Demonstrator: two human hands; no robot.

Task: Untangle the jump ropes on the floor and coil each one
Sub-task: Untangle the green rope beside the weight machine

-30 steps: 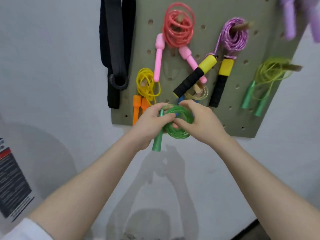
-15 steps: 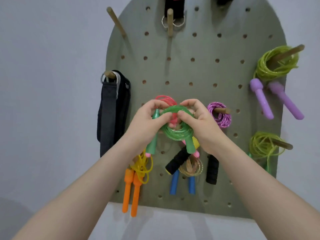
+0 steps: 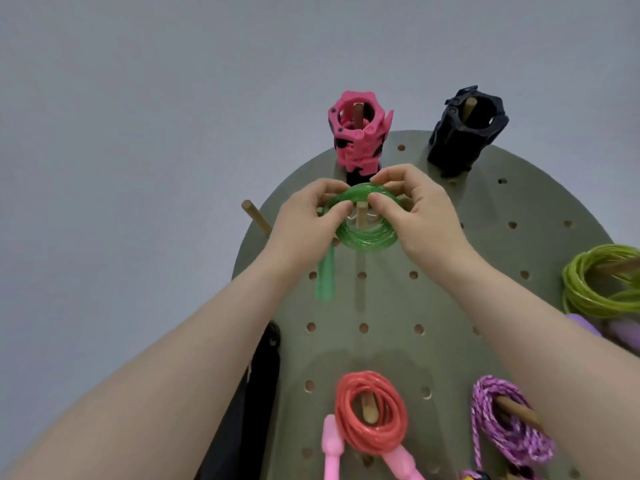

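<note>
The green coil (image 3: 367,225) has been raised from the lower middle of the pegboard (image 3: 485,237) to its top, where it is now ringed around a wooden peg (image 3: 361,216) just below the pink collar (image 3: 356,133). It is pinched at the upper rim by the left hand (image 3: 304,223) and the right hand (image 3: 419,216). Only one green handle (image 3: 325,275) is now seen hanging below the left hand.
</note>
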